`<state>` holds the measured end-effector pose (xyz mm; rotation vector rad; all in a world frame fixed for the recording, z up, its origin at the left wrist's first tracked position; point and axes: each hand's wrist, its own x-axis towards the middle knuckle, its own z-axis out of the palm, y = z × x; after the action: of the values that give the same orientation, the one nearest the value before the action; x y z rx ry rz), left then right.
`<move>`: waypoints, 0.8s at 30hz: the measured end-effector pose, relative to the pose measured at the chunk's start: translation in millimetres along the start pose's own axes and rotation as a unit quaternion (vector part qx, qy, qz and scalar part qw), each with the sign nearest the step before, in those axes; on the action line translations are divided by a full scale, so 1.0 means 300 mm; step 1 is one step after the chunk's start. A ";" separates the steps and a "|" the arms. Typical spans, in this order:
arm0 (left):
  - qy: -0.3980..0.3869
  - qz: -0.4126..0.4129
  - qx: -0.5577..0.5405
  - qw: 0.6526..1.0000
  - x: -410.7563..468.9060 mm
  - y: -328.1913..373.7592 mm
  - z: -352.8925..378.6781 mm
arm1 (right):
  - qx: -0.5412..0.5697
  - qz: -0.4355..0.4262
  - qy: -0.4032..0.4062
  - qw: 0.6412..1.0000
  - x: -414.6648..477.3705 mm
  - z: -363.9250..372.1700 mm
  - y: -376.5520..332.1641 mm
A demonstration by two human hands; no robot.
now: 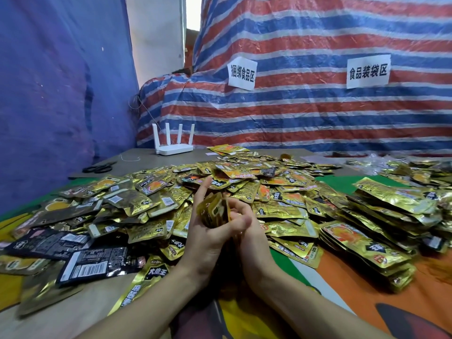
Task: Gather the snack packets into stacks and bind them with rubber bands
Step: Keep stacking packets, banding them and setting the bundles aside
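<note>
Your two bare forearms reach in from the bottom edge over a table cloth (367, 302) printed in orange, green and yellow. Your left hand (204, 238) and right hand (249, 237) meet at the centre, holding a small stack of gold packets (215, 212) on edge between them. The right fingers curl round the stack from its right side. The left hand cups it from the left, with the index finger pointing up and free of the stack. Just left of your wrists lie black packets (95, 264) with barcodes facing up. To your right, overlapping rows of gold packets (362, 245) lie on the cloth; whether they are banded cannot be told. Behind your hands a wide loose heap of gold packets (244, 177) covers most of the table. Beyond the heap, at the far left, black scissors (99, 168) lie flat, and a white router (174, 148) stands with four aerials upright. A red, white and blue striped tarp (305, 113) rises behind the table, bearing two white paper signs (242, 74) with Chinese characters. A blue sheet (49, 94) hangs at the left.
</note>
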<state>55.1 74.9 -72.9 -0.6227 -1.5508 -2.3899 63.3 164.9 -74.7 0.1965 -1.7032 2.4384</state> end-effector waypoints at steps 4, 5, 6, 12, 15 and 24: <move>-0.015 0.036 0.036 0.999 0.002 0.001 0.003 | 0.032 -0.004 0.052 0.998 0.007 0.004 0.013; -0.024 0.055 0.048 0.997 0.005 0.002 0.004 | 0.044 -0.003 0.066 0.997 0.008 0.002 0.011; -0.025 0.075 0.064 0.995 0.006 0.004 0.009 | 0.067 0.003 0.077 0.995 0.013 -0.003 0.011; -0.103 0.170 0.136 0.971 -0.026 0.016 0.057 | 0.254 0.051 0.045 0.965 0.032 -0.014 -0.018; -0.142 0.144 0.154 0.967 -0.018 0.014 0.059 | 0.262 0.076 0.047 0.961 0.024 -0.014 -0.030; -0.134 0.164 0.241 0.947 -0.005 0.029 0.035 | -0.207 -0.060 0.102 0.971 -0.009 -0.059 -0.161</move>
<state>62.2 80.9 -62.8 -1.0231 -1.8727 -1.6507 75.5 197.7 -37.1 -0.0053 -1.9851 1.8897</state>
